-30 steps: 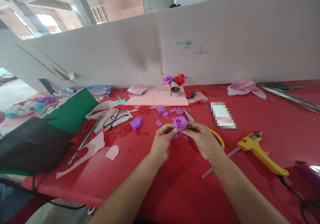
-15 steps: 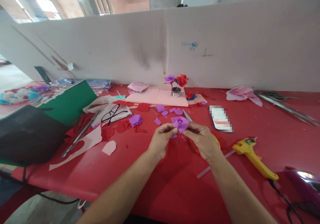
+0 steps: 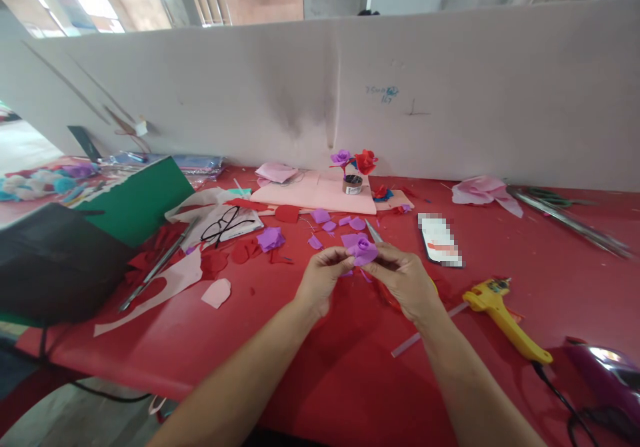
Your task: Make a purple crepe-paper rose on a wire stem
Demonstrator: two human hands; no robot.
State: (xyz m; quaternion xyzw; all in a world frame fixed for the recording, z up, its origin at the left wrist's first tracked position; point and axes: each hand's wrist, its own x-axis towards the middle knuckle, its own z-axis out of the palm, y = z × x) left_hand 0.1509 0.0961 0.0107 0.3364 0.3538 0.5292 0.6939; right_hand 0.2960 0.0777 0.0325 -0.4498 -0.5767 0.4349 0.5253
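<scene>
Both my hands hold a small purple paper rose (image 3: pixel 363 250) above the red table (image 3: pixel 310 360). My left hand (image 3: pixel 323 280) pinches its left side with closed fingers. My right hand (image 3: pixel 404 279) grips its right side, fingers closed too. Loose purple petals (image 3: pixel 333 223) and a purple scrap (image 3: pixel 271 238) lie just behind the rose. Scissors (image 3: pixel 374 231) poke out from behind the flower. A finished purple and red rose pair (image 3: pixel 354 161) stands in a small tin on a pink sheet (image 3: pixel 313 197) farther back.
A yellow glue gun (image 3: pixel 505 316) lies to the right with a clear glue stick (image 3: pixel 425 332) by it. A phone (image 3: pixel 440 240), black glasses (image 3: pixel 227 224), red scraps (image 3: pixel 235 255), green paper (image 3: pixel 137 204), black paper (image 3: pixel 55 264) and pink tissue (image 3: pixel 483 190) surround the hands. A white partition (image 3: pixel 350 94) closes the back.
My hands have turned the purple rose slightly and lowered it a little. The view has shifted a bit to the right.
</scene>
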